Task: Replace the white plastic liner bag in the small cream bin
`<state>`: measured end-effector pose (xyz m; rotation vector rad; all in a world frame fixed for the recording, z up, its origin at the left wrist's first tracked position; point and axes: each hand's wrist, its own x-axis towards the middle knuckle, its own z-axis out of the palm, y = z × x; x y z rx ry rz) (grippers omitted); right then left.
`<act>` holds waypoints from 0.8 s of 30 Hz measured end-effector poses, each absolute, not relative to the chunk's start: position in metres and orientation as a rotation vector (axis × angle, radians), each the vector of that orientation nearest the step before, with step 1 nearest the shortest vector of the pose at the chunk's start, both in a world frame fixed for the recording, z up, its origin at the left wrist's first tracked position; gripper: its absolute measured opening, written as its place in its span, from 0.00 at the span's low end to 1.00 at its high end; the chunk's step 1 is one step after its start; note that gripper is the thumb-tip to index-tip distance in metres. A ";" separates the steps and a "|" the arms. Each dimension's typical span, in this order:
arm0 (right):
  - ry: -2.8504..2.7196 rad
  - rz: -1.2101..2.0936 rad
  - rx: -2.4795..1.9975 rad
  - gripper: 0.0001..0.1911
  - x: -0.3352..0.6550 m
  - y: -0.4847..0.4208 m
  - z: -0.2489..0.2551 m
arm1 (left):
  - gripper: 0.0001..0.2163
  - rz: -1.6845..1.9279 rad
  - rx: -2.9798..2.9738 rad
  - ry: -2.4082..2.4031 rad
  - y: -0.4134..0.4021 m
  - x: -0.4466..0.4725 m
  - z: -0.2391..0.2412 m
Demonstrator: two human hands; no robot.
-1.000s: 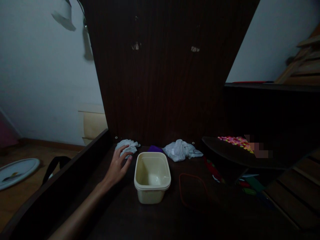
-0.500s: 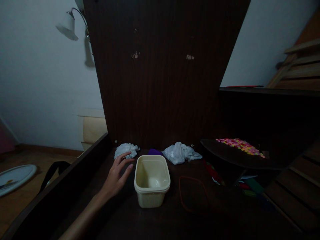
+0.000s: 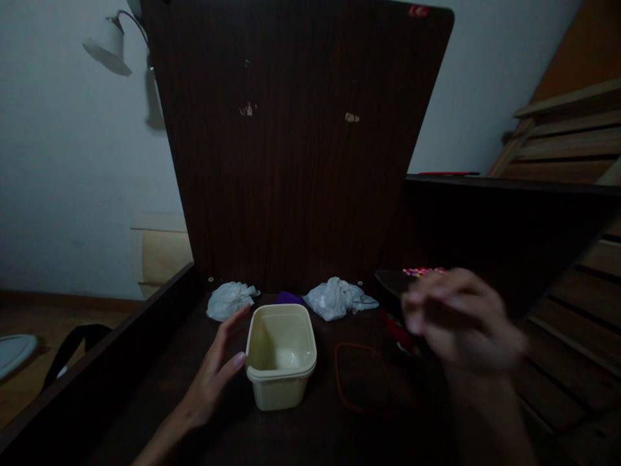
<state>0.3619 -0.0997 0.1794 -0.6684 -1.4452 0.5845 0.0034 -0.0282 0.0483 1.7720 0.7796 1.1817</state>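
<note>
A cream plastic container (image 3: pixel 281 390), lidless, stands upright on the dark wooden surface, and its visible inside looks empty. At its left side is my left hand (image 3: pixel 213 369), fingers and thumb spread, holding nothing. The thumb tip is close to the rim; whether it touches I cannot tell. My right hand (image 3: pixel 460 317) is raised on the right with bent fingers, smeared by motion, so anything in it is hidden. Behind that hand, pink and multicoloured small pieces (image 3: pixel 422 272) lie on a dark corner shelf (image 3: pixel 388 279), mostly covered from view.
Two knotted whitish plastic bags (image 3: pixel 230 301) (image 3: pixel 332 299) lie along the back panel, a purple item (image 3: pixel 290 298) between them. A thin reddish-brown rounded frame (image 3: pixel 338 375) rests right of the container. Red and green wrapping (image 3: pixel 400 333) is below the shelf. A raised edge (image 3: pixel 121 353) borders the left.
My right hand has come into view in front of the shelf. My left hand is now closer to the container's left rim. The whole view has shifted slightly.
</note>
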 end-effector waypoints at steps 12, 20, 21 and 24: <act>-1.108 0.601 -1.760 0.16 0.398 0.061 0.059 | 0.21 1.089 1.994 0.888 -0.034 0.015 0.062; -1.281 0.521 -1.977 0.18 0.387 0.090 0.047 | 0.20 1.085 2.042 0.875 -0.032 0.015 0.058; -1.299 0.521 -2.002 0.15 0.387 0.092 0.048 | 0.20 1.088 2.044 0.877 -0.032 0.015 0.057; -1.343 0.572 -2.068 0.11 0.386 0.090 0.050 | 0.20 1.103 2.047 0.871 -0.033 0.015 0.058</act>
